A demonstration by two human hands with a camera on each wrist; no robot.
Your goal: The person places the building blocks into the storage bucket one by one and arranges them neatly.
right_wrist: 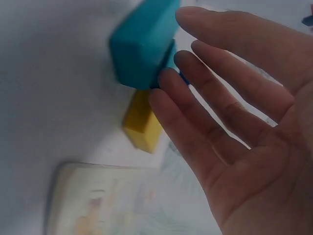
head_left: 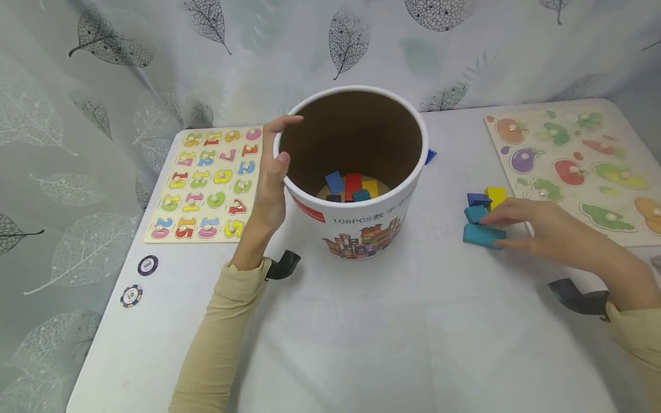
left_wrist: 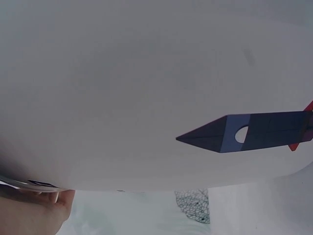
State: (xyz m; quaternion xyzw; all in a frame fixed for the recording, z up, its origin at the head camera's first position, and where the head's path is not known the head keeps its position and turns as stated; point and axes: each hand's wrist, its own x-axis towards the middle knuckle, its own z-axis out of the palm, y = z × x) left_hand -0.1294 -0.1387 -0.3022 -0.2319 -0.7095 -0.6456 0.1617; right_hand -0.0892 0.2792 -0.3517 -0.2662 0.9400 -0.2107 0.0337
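Note:
A large white bucket (head_left: 356,213) stands upright on the table, printed with buildings and "108PCS". My left hand (head_left: 271,178) grips its left rim, thumb and fingers on either side of the wall. Inside on the bottom lie several blocks, among them a red block (head_left: 353,184) and a blue block (head_left: 334,182). At the right, my right hand (head_left: 555,229) reaches to a small group of blocks with fingers spread. Its fingertips are right at a large teal block (right_wrist: 142,46) and a smaller teal block (head_left: 475,214). A yellow block (head_left: 496,196) and a dark blue block (head_left: 478,199) lie just behind.
A number puzzle board (head_left: 167,234) lies left of the bucket, a vegetable puzzle board (head_left: 573,192) at the right. Two poker chips, a black chip (head_left: 147,265) and a patterned chip (head_left: 131,295), lie near the left edge. Behind the bucket a blue block (head_left: 431,155) peeks out. A leaf-print curtain (head_left: 289,51) hangs behind.

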